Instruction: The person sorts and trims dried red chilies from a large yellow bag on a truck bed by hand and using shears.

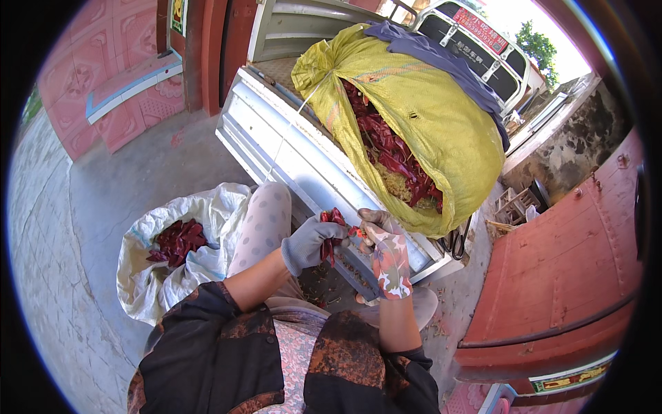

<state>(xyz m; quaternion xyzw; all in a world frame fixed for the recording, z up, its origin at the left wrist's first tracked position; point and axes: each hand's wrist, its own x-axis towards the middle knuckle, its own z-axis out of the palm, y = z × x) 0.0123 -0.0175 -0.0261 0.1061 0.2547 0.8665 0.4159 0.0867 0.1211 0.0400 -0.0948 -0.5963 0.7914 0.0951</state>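
My left hand [306, 244], in a grey glove, is closed around a small bunch of dried red chili peppers [331, 233]. Close beside it, my right hand [384, 248] wears a camouflage-patterned glove and pinches the end of a red-orange pepper [358, 232] between thumb and fingers. Whether that pepper also touches the left hand's bunch is hard to tell. Just beyond both hands, a large yellow woven sack [439, 119] lies on a cart bed, with a long slit showing dried red peppers [385, 139] inside. At my left knee stands a white woven sack [137, 264], its mouth spread around more red peppers [180, 242].
The cart's metal side panel [310, 155] runs along in front of my knees. A dark blue cloth [439, 57] drapes over the yellow sack. To the right is a red metal door [553, 248], with a small wooden stool [514, 204] behind it. Pink tiled wall [116, 67] stands at left.
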